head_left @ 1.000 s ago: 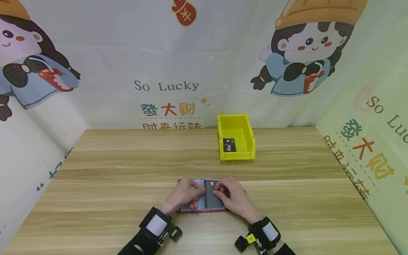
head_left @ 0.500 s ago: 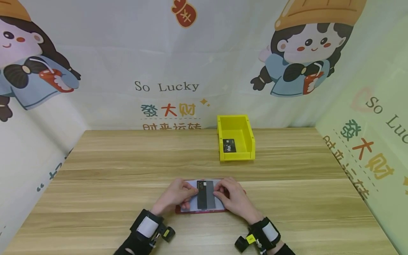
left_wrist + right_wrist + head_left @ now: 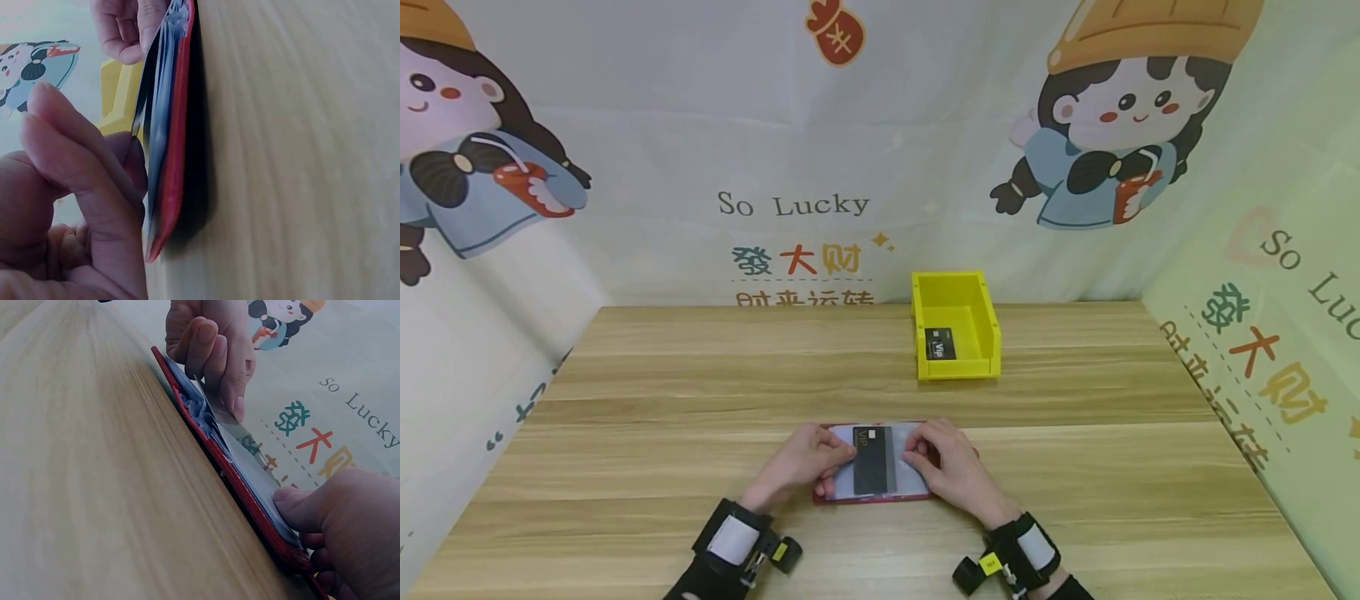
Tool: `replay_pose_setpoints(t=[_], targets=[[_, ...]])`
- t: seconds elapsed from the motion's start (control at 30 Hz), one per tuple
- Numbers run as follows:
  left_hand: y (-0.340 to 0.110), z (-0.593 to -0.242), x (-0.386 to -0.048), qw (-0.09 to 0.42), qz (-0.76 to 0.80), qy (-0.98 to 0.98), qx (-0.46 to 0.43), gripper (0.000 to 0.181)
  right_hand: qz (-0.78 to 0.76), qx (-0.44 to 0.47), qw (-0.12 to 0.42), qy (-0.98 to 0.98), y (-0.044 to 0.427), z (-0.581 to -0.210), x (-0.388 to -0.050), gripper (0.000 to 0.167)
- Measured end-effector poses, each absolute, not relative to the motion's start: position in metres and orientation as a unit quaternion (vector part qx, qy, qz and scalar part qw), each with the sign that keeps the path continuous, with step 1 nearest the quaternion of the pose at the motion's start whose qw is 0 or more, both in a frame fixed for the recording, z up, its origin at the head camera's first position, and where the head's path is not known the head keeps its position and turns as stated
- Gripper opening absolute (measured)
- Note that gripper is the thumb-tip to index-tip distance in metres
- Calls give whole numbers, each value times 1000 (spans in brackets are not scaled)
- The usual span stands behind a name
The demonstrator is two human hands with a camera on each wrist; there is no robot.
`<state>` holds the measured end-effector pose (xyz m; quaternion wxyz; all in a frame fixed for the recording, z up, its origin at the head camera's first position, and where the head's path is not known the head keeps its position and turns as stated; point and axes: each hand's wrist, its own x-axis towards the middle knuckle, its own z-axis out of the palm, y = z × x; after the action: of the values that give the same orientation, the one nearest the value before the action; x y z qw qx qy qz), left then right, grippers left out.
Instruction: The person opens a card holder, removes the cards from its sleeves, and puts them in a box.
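Observation:
A card holder [image 3: 913, 487] with a red cover and clear plastic pages lies spread on the table. My left hand [image 3: 805, 462] pinches the left edge of a dark card [image 3: 871, 471] marked VIP. This card lies over the pages, its right part looking greyer, seemingly under clear plastic. On the other side, my right hand [image 3: 951, 467] grips the holder's right edge. In the right wrist view its thumb [image 3: 297, 503] presses on the plastic pages, and its other fingers curl at the red cover [image 3: 219, 456]. From the left wrist view, the pages stand in a thin stack.
Behind the holder, slightly right, a yellow bin [image 3: 973, 367] stands on the wooden table [image 3: 700, 375]. Inside it lies a black card [image 3: 940, 344] with Vip printed on it. A printed cloth [image 3: 880, 150] hangs behind the table and along its sides.
My left hand has moved left, drawing the dark card along across the pages; more of its darker VIP side shows now. My right hand has stayed at the holder's right edge.

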<state>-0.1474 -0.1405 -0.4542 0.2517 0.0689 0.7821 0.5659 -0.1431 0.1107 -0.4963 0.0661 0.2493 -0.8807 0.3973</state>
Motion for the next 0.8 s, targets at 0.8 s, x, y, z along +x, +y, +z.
replay_pose_setpoints(t=[0.8], targets=[[-157,-447,-147,264,578,770,54,26,412,245,77,-874,110,-499,-143,4]])
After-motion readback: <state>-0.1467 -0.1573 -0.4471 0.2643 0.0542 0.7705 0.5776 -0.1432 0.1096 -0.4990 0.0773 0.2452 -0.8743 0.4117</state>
